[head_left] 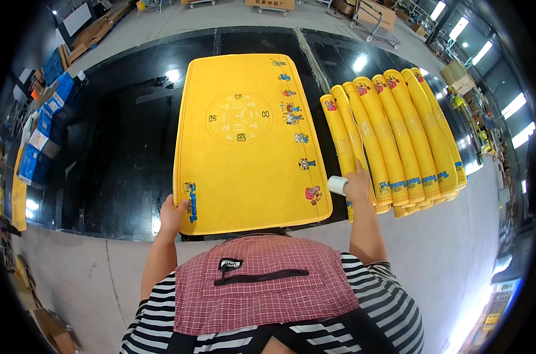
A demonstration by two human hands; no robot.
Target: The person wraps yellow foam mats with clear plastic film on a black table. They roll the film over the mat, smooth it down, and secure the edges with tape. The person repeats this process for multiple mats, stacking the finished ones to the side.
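A yellow mat (244,171) with cartoon figures along its right side and a printed circle lies flat before me on the black table. My left hand (171,216) is closed on the mat's near left edge, thumb on top; the fingers below are partly hidden. In my right hand (357,186) is a white roll (337,185), which looks like a roll of tape. That hand is just right of the mat's near right corner, its forefinger reaching toward the rolled yellow mats (381,138). Several such rolls lie side by side in a stack, with clear tape across their middles.
The glossy black table (114,141) extends to the left and beyond the mat. Blue boxes (38,141) stand along its left end. Past the far edge are a cart (374,23) with a carton and other cartons on the floor. A red checked apron (262,283) covers my front.
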